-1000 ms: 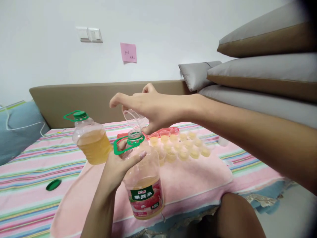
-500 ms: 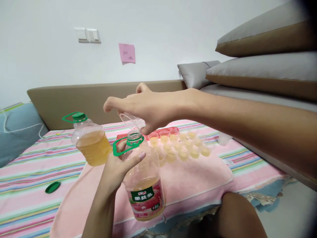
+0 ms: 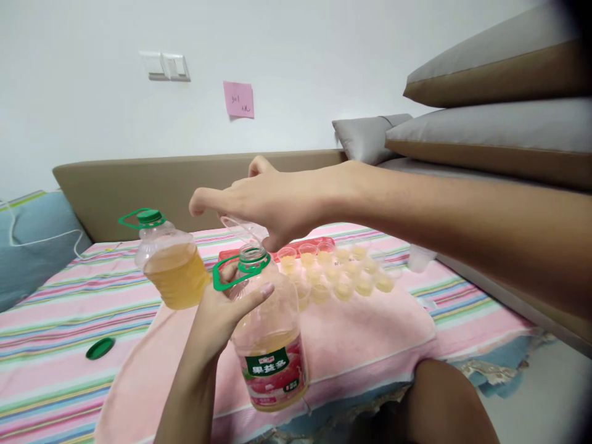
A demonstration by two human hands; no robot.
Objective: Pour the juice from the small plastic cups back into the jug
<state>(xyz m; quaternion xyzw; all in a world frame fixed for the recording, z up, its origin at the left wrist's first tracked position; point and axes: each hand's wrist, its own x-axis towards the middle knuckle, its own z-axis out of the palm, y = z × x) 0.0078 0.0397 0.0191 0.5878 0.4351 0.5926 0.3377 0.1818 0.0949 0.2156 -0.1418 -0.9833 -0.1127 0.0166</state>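
Note:
My left hand (image 3: 234, 302) is closed round the upper part of a large clear juice bottle (image 3: 272, 373) with a red and green label. The bottle stands uncapped on the pink cloth, pale yellow juice low inside it and a green handle ring (image 3: 240, 271) round its neck. Above the mouth, my right hand (image 3: 272, 200) grips a clear plastic cup (image 3: 241, 229), tilted with its lower end close to the opening. Part of the cup is hidden behind the hand. Several small clear cups (image 3: 342, 290) holding yellow juice stand in rows to the right of the bottle.
A second juice bottle (image 3: 178, 274), capped in green, stands behind on the left. A loose green cap (image 3: 100, 348) lies on the striped sheet (image 3: 41, 382). Behind the cups is a red package (image 3: 330, 242). Grey cushions (image 3: 490, 129) are stacked at the right.
My right hand and the cup have shifted very slightly left and down. My left hand keeps its grip on the bottle.

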